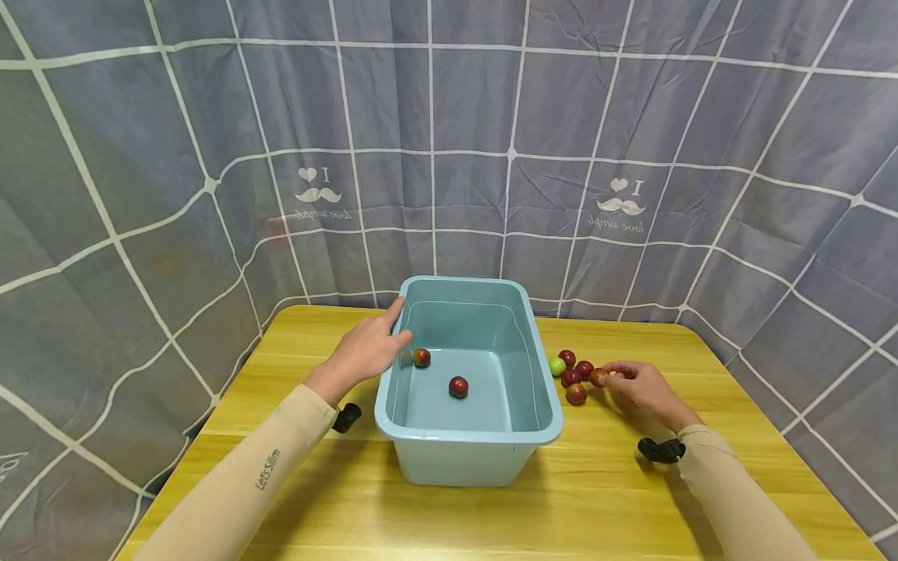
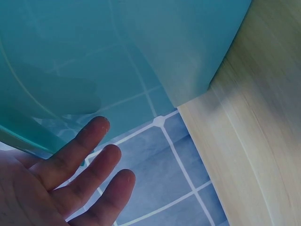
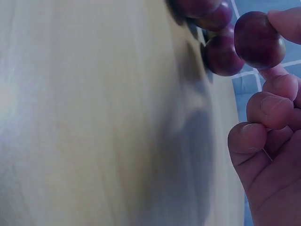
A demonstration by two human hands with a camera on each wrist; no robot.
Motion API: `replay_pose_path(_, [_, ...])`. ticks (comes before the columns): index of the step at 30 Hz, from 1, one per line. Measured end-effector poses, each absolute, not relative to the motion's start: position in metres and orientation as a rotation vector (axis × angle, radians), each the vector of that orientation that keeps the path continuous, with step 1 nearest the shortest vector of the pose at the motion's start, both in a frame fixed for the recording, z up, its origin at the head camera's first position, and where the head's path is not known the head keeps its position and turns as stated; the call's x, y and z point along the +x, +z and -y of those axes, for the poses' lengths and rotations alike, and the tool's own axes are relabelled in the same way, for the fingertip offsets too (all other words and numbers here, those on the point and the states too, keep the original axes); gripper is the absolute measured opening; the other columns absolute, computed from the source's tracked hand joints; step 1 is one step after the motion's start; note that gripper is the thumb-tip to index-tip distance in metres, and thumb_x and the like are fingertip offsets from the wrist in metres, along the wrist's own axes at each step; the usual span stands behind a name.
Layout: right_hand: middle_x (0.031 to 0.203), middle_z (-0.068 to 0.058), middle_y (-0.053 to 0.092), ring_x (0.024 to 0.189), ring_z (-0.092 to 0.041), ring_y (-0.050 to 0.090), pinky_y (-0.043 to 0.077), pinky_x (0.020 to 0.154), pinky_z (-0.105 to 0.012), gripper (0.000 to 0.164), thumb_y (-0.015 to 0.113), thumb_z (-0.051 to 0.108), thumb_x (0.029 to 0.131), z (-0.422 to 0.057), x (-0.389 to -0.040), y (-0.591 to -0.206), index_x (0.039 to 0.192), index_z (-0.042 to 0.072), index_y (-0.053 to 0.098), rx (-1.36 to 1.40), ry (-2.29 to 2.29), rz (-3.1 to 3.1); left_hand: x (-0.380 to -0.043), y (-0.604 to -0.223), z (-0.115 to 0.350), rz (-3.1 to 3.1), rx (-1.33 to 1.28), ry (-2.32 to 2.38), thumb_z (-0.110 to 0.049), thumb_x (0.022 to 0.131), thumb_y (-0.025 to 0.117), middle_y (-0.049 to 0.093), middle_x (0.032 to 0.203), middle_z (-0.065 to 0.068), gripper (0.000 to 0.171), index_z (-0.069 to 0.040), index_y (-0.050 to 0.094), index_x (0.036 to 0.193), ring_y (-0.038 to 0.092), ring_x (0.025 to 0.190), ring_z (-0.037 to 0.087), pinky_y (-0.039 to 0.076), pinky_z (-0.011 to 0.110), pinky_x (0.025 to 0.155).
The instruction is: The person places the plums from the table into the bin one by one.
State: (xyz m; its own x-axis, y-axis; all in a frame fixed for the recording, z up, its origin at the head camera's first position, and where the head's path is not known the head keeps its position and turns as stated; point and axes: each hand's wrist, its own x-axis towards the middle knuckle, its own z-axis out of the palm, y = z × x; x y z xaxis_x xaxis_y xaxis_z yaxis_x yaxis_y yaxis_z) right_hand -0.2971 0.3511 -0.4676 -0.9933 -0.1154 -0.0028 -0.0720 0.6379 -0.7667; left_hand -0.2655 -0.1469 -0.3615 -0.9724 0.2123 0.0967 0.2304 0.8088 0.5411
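My left hand (image 1: 365, 347) rests at the left rim of a light blue plastic basin (image 1: 466, 460), index finger along the edge and thumb over the inside. In the left wrist view its other fingers (image 2: 89, 176) stretch out loosely beside the outer wall. Two red plums lie in the basin, one (image 1: 458, 387) near the middle of the floor, another (image 1: 422, 358) by the left wall. Right of the basin, my right hand (image 1: 641, 389) pinches a reddish plum (image 3: 259, 40) between thumb and fingertips, the remaining fingers curled. Beside it sit several dark red plums (image 1: 576, 393) and a green one (image 1: 557, 366).
Everything stands on a yellow wooden table (image 1: 316, 499). A grey curtain (image 1: 463, 117) with white grid lines hangs behind it and along both sides. The basin's high walls rise between the two hands.
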Motion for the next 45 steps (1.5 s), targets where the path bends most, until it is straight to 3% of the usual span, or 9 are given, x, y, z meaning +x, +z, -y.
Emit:
replay_pose_path(3, [0.092, -0.010, 0.063, 0.076, -0.017, 0.053, 0.045, 0.062, -0.026, 0.052, 0.069, 0.044, 0.093, -0.349, -0.297, -0.463, 0.123, 0.001, 0.067, -0.160, -1.319, -2.791, -0.266, -0.362, 0.147, 2.955, -0.364, -0.881, -0.041, 0.099, 0.040, 0.069, 0.099, 0.010, 0.076, -0.016, 0.011, 0.164, 0.064, 0.073, 0.021, 0.050, 0.034, 0.065])
replay_pose_path(5, [0.090, -0.010, 0.062, 0.072, -0.015, 0.052, 0.046, 0.059, -0.027, 0.052, 0.070, 0.042, 0.093, -0.348, -0.297, -0.459, 0.124, 0.000, 0.066, -0.160, -1.325, -2.793, -0.267, -0.362, 0.147, 2.957, -0.361, -0.872, -0.041, 0.098, 0.040, 0.068, 0.098, 0.010, 0.076, -0.016, 0.011, 0.164, 0.063, 0.073, 0.020, 0.049, 0.034, 0.065])
replay_pose_path(10, [0.087, -0.014, 0.059, 0.067, -0.013, 0.050, 0.044, 0.056, -0.026, 0.052, 0.070, 0.043, 0.093, -0.347, -0.298, -0.454, 0.124, 0.002, 0.067, -0.167, -1.286, -2.827, -0.268, -0.362, 0.147, 2.966, -0.354, -0.855, -0.041, 0.098, 0.040, 0.063, 0.084, 0.006, 0.076, -0.017, 0.011, 0.164, 0.061, 0.071, 0.020, 0.046, 0.034, 0.062])
replay_pose_path(15, [0.095, -0.017, 0.063, 0.076, -0.016, 0.052, 0.046, 0.061, -0.027, 0.050, 0.067, 0.044, 0.094, -0.345, -0.299, -0.449, 0.124, 0.004, 0.068, -0.189, -1.239, -2.863, -0.268, -0.362, 0.147, 2.966, -0.353, -0.842, -0.042, 0.098, 0.040, 0.061, 0.078, 0.007, 0.076, -0.017, 0.012, 0.164, 0.060, 0.068, 0.020, 0.045, 0.035, 0.061])
replay_pose_path(21, [0.086, -0.011, 0.061, 0.073, -0.016, 0.052, 0.046, 0.060, -0.029, 0.048, 0.068, 0.045, 0.093, -0.341, -0.298, -0.438, 0.121, 0.005, 0.070, -0.221, -1.248, -2.865, -0.268, -0.362, 0.147, 2.962, -0.347, -0.850, -0.041, 0.098, 0.040, 0.056, 0.070, 0.007, 0.076, -0.017, 0.012, 0.164, 0.056, 0.059, 0.021, 0.043, 0.035, 0.057])
replay_pose_path(25, [0.087, -0.003, 0.063, 0.077, -0.019, 0.053, 0.046, 0.062, -0.031, 0.047, 0.066, 0.045, 0.095, -0.338, -0.297, -0.431, 0.121, 0.005, 0.069, -0.258, -1.219, -2.884, -0.268, -0.362, 0.147, 2.958, -0.348, -0.852, -0.041, 0.098, 0.040, 0.056, 0.070, 0.007, 0.075, -0.017, 0.013, 0.164, 0.057, 0.060, 0.021, 0.043, 0.034, 0.057])
replay_pose_path(31, [0.098, -0.007, 0.066, 0.083, -0.022, 0.053, 0.045, 0.066, -0.030, 0.048, 0.065, 0.048, 0.095, -0.335, -0.298, -0.420, 0.122, 0.009, 0.070, -0.290, -1.193, -2.899, -0.268, -0.362, 0.147, 2.961, -0.348, -0.841, -0.042, 0.098, 0.040, 0.058, 0.074, 0.007, 0.076, -0.017, 0.013, 0.164, 0.059, 0.065, 0.021, 0.044, 0.035, 0.058])
replay_pose_path(38, [0.085, -0.003, 0.062, 0.074, -0.016, 0.050, 0.042, 0.061, -0.029, 0.046, 0.067, 0.047, 0.094, -0.331, -0.299, -0.410, 0.119, 0.008, 0.071, -0.321, -1.216, -2.887, -0.268, -0.362, 0.147, 2.969, -0.325, -0.803, -0.043, 0.097, 0.040, 0.056, 0.072, 0.007, 0.075, -0.019, 0.014, 0.164, 0.057, 0.064, 0.022, 0.043, 0.035, 0.056])
replay_pose_path(45, [0.080, -0.003, 0.055, 0.074, -0.016, 0.049, 0.040, 0.062, -0.029, 0.048, 0.067, 0.048, 0.093, -0.325, -0.299, -0.399, 0.122, 0.009, 0.070, -0.348, -1.206, -2.877, -0.268, -0.362, 0.147, 2.972, -0.315, -0.773, -0.044, 0.097, 0.040, 0.055, 0.071, 0.006, 0.075, -0.020, 0.015, 0.164, 0.056, 0.063, 0.022, 0.042, 0.035, 0.054])
